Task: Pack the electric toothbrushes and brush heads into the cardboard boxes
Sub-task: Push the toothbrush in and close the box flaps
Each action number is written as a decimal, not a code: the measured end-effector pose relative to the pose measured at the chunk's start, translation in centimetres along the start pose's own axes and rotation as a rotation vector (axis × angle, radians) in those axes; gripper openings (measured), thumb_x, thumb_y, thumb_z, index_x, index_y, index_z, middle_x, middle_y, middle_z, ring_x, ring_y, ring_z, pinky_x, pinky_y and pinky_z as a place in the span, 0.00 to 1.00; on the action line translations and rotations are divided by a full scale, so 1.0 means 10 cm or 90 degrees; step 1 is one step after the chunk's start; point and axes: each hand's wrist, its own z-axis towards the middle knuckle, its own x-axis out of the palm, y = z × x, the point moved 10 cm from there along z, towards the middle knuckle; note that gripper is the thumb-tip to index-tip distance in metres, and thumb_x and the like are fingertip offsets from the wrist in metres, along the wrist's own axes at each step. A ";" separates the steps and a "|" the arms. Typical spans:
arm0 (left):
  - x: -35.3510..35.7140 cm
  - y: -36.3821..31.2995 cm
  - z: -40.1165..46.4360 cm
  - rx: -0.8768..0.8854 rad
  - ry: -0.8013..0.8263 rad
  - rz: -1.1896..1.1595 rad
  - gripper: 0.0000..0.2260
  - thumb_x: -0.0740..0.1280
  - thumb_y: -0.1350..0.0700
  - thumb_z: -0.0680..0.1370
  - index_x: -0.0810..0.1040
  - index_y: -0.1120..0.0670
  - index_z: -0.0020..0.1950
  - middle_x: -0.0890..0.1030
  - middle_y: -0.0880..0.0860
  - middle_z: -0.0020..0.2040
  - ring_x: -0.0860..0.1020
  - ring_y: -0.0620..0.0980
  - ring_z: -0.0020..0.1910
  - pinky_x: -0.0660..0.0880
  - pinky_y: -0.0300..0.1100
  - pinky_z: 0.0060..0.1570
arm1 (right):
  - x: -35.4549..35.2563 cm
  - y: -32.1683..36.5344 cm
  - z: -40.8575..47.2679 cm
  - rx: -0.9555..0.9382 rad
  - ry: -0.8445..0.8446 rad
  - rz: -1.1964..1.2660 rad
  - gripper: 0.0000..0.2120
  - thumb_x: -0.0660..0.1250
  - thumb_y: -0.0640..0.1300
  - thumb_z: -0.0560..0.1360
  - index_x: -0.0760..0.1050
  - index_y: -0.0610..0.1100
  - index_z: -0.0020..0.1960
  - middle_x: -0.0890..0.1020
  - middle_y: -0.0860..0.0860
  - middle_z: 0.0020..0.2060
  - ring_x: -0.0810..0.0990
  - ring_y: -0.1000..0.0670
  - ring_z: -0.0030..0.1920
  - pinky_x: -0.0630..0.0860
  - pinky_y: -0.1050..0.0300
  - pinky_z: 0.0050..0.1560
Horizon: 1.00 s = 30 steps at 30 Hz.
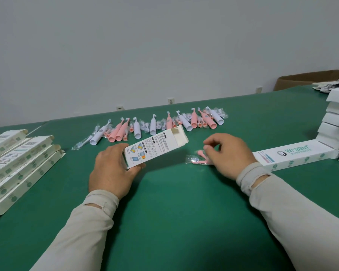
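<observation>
Two hands work over the green tabletop (174, 202): the left hand (112, 173) grips an open-ended cardboard box (155, 147), tilted, while the right hand (227, 153) pinches pink wrapped brush heads (197, 157) lying just beside it; toothbrushes (155, 124) lie beyond.

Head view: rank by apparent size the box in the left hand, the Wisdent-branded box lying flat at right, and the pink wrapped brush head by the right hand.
1. Wisdent-branded box
2. box in the left hand, foreshortened, so its margin below the first is unsure
3. pink wrapped brush head, clearly smallest
</observation>
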 end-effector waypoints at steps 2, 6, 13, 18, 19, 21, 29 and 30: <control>-0.01 -0.01 -0.01 -0.004 -0.006 -0.003 0.22 0.76 0.43 0.70 0.76 0.43 0.61 0.77 0.45 0.55 0.71 0.52 0.61 0.74 0.54 0.52 | 0.09 0.03 -0.01 0.003 0.052 -0.128 0.08 0.66 0.55 0.77 0.80 0.55 0.54 0.80 0.59 0.49 0.78 0.52 0.53 0.75 0.53 0.56; 0.00 -0.01 -0.02 -0.009 -0.002 -0.014 0.22 0.77 0.42 0.69 0.76 0.43 0.61 0.76 0.45 0.54 0.70 0.52 0.60 0.74 0.53 0.52 | 0.17 -0.15 -0.04 0.120 0.160 -0.177 0.10 0.66 0.59 0.77 0.79 0.53 0.48 0.82 0.57 0.45 0.80 0.52 0.45 0.77 0.54 0.50; 0.02 -0.02 -0.03 -0.008 0.008 -0.019 0.23 0.77 0.42 0.69 0.76 0.43 0.62 0.76 0.44 0.53 0.71 0.51 0.59 0.74 0.53 0.52 | -0.10 -0.15 0.04 0.088 -0.016 0.026 0.07 0.70 0.46 0.76 0.74 0.57 0.49 0.79 0.57 0.43 0.77 0.56 0.40 0.72 0.58 0.46; 0.02 -0.03 -0.02 0.003 0.011 -0.018 0.21 0.76 0.42 0.69 0.75 0.41 0.59 0.74 0.42 0.50 0.71 0.50 0.57 0.73 0.50 0.48 | -0.23 0.06 0.04 0.014 -0.090 0.476 0.09 0.68 0.39 0.79 0.77 0.54 0.52 0.80 0.53 0.44 0.79 0.55 0.41 0.78 0.60 0.47; 0.03 -0.03 -0.01 0.004 0.012 -0.015 0.21 0.76 0.41 0.69 0.75 0.41 0.59 0.74 0.42 0.50 0.71 0.50 0.57 0.72 0.50 0.48 | -0.16 0.10 0.03 0.021 -0.053 0.522 0.09 0.66 0.38 0.80 0.77 0.52 0.53 0.80 0.52 0.46 0.81 0.56 0.41 0.80 0.58 0.46; 0.03 -0.02 -0.01 -0.001 0.009 -0.012 0.21 0.76 0.41 0.69 0.75 0.41 0.59 0.74 0.42 0.50 0.70 0.50 0.58 0.71 0.49 0.48 | -0.03 0.13 0.01 0.053 0.002 0.537 0.09 0.65 0.36 0.81 0.78 0.49 0.54 0.80 0.50 0.47 0.84 0.55 0.40 0.82 0.59 0.42; -0.01 0.02 -0.01 -0.029 0.001 -0.008 0.20 0.76 0.41 0.70 0.76 0.42 0.59 0.76 0.44 0.51 0.73 0.53 0.57 0.76 0.56 0.51 | 0.20 -0.02 -0.05 0.097 0.108 0.002 0.07 0.68 0.44 0.77 0.78 0.49 0.40 0.81 0.55 0.36 0.79 0.52 0.38 0.72 0.58 0.40; 0.00 0.01 -0.02 -0.026 0.002 -0.009 0.20 0.76 0.41 0.70 0.76 0.42 0.58 0.76 0.44 0.51 0.73 0.53 0.57 0.76 0.56 0.51 | 0.25 -0.05 -0.07 0.115 0.111 -0.010 0.06 0.68 0.44 0.76 0.78 0.49 0.40 0.81 0.55 0.36 0.79 0.52 0.38 0.71 0.58 0.38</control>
